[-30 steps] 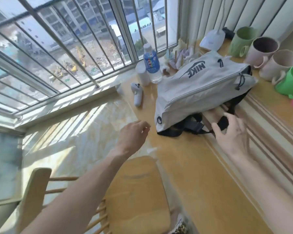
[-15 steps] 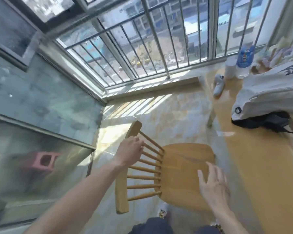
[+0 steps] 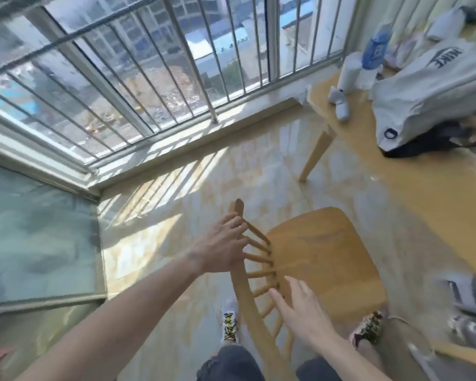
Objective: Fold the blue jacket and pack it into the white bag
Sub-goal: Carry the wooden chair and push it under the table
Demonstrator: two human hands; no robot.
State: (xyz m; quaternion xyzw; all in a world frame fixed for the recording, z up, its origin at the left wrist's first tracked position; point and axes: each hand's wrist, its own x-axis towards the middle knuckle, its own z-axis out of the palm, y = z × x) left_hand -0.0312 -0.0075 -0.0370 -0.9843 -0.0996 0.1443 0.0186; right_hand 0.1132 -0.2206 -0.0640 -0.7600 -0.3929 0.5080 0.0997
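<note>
The white bag (image 3: 423,97), with a dark logo and black straps, lies on the wooden table (image 3: 437,193) at the upper right, well away from both hands. No blue jacket shows in this view. My left hand (image 3: 226,248) lies over the curved top rail of a wooden chair (image 3: 322,257), fingers wrapped across it. My right hand (image 3: 300,309) hovers with fingers spread beside the chair's spindles, holding nothing.
A water bottle (image 3: 375,50) and a white controller (image 3: 341,105) stand on the table's far end beside the bag. Window bars (image 3: 176,64) run along the far wall, with a glass panel (image 3: 39,229) at left. My shoes (image 3: 229,320) are behind the chair on the tiled floor.
My view swung away from the bag toward the chair. My left hand went from mid-air onto the chair's back rail, and my right hand left the bag's strap and came down near the spindles.
</note>
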